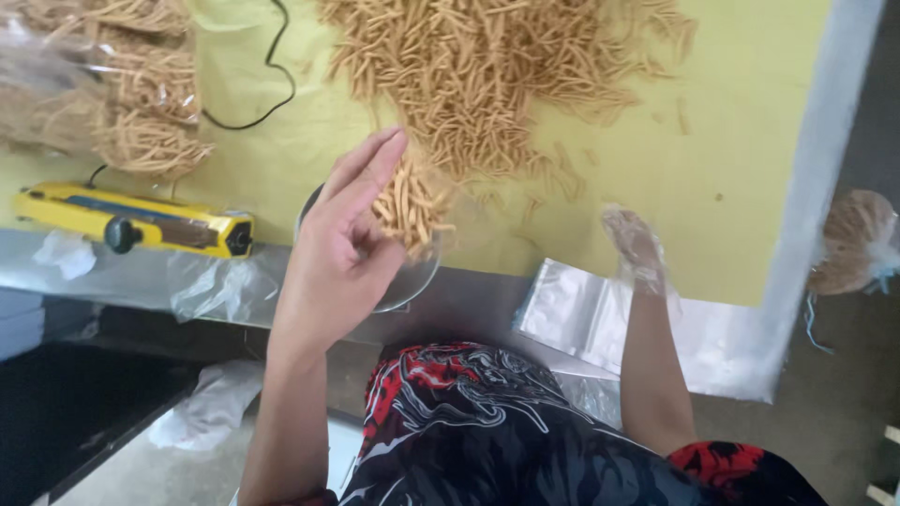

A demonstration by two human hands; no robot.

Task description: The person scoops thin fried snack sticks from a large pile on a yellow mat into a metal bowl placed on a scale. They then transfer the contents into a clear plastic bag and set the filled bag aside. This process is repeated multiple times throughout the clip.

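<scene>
Left hand (342,239) raised, open — right hand (636,245) seemingly gloved.

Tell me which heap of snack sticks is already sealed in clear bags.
The heap at the far left: its sticks sit inside clear plastic bags above the yellow sealer. The big central pile lies loose on the yellow table.

My right hand (636,245) wears a thin, crinkled clear plastic glove. The dry, rough golden snack sticks (487,75) lie on matt yellow paper (731,141); the clear plastic bags (572,314) look glossy.
</scene>
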